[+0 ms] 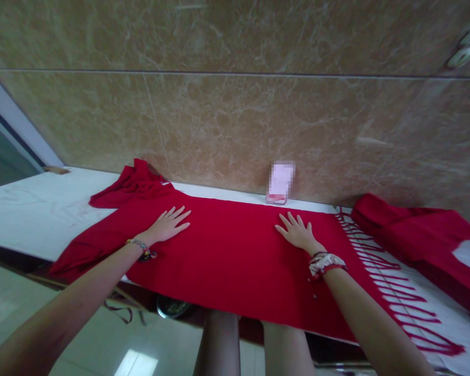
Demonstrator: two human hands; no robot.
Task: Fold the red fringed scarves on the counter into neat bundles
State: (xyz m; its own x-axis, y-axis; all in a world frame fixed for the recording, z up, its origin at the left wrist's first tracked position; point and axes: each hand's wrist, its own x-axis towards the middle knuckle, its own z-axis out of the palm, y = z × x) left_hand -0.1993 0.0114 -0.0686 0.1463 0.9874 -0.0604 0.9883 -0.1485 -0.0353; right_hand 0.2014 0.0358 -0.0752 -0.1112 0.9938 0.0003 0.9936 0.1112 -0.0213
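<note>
A red fringed scarf lies spread across the white table, its near edge hanging over the front. My left hand rests flat on its left part with the fingers spread. On the right part, my right hand also lies palm down, fingers apart. Twisted red tassels fan out from the scarf's right end. The left end is bunched into a crumpled heap of red cloth. Neither hand holds anything.
Against the brown marble wall leans a pink-and-white phone-like object, blurred. More folded red cloth lies on the right. The white tabletop shows at far left. A wall socket is at upper right. Below the table sits a round metal container.
</note>
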